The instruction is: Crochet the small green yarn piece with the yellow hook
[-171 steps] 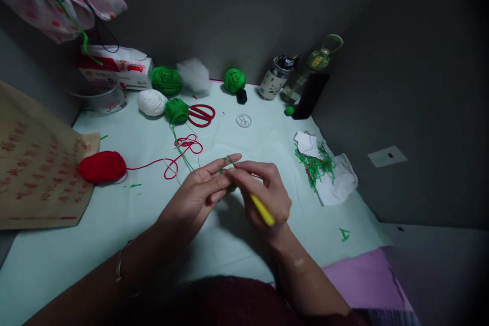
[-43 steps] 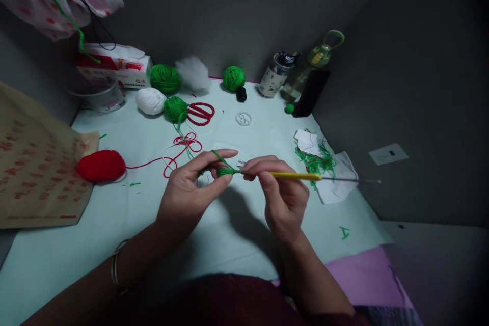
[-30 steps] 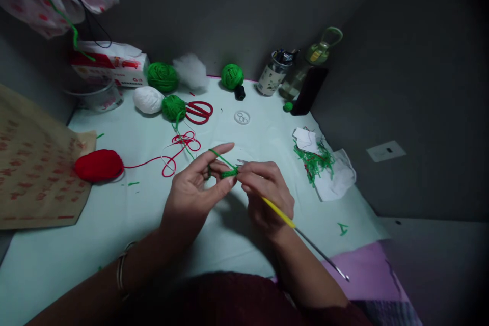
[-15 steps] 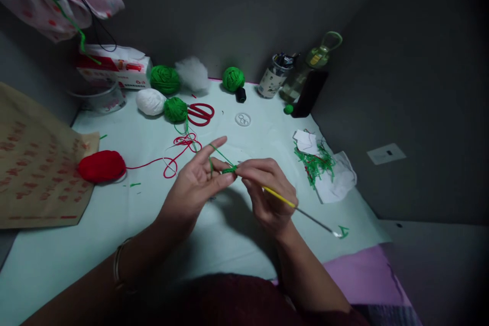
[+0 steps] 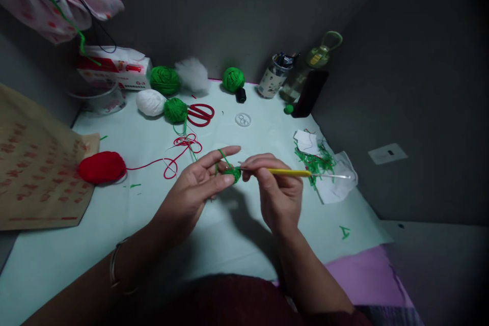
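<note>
My left hand (image 5: 193,194) pinches a small green crochet piece (image 5: 234,173), with a green strand looped over its raised forefinger. That strand runs back to a green yarn ball (image 5: 176,110). My right hand (image 5: 278,194) is closed on a yellow-handled crochet hook (image 5: 293,173), which lies nearly level with its tip at the green piece and its metal tail pointing right. Both hands hover above the pale table cover (image 5: 214,244).
A red yarn ball (image 5: 102,167) with a loose red strand (image 5: 179,150) lies left. Red scissors (image 5: 200,114), a white ball (image 5: 152,102), two more green balls (image 5: 165,79), white stuffing (image 5: 193,74), a jar (image 5: 274,79), a bottle (image 5: 309,69) and green scraps (image 5: 315,163) ring the hands.
The hook swung from pointing down-right to nearly level, pointing right. My left forefinger stays raised with the strand over it, and both hands keep their place.
</note>
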`<state>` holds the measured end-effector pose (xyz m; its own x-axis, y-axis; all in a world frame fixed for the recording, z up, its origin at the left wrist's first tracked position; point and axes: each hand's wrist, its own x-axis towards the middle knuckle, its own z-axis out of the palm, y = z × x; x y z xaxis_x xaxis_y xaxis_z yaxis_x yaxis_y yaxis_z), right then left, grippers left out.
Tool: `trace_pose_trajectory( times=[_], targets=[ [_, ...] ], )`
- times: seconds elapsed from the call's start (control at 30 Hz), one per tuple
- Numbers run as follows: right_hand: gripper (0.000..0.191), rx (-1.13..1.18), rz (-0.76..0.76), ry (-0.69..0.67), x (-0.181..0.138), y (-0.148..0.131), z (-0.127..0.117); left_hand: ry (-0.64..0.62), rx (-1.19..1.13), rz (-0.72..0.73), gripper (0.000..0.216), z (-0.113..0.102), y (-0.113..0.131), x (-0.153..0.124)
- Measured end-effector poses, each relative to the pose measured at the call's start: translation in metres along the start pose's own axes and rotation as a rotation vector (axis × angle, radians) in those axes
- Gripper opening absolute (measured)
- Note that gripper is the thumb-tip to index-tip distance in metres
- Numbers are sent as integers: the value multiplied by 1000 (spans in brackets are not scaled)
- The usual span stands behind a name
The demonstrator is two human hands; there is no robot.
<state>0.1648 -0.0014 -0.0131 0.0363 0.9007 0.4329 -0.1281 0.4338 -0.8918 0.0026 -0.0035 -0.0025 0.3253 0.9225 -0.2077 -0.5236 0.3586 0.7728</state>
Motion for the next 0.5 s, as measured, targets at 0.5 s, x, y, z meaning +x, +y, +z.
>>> trace_pose_trajectory(
  times=[0.5],
  targets=[
    [21,-129,-85,15,-2,-1,0,75,-143,-66,32,1,0,5]
  ],
)
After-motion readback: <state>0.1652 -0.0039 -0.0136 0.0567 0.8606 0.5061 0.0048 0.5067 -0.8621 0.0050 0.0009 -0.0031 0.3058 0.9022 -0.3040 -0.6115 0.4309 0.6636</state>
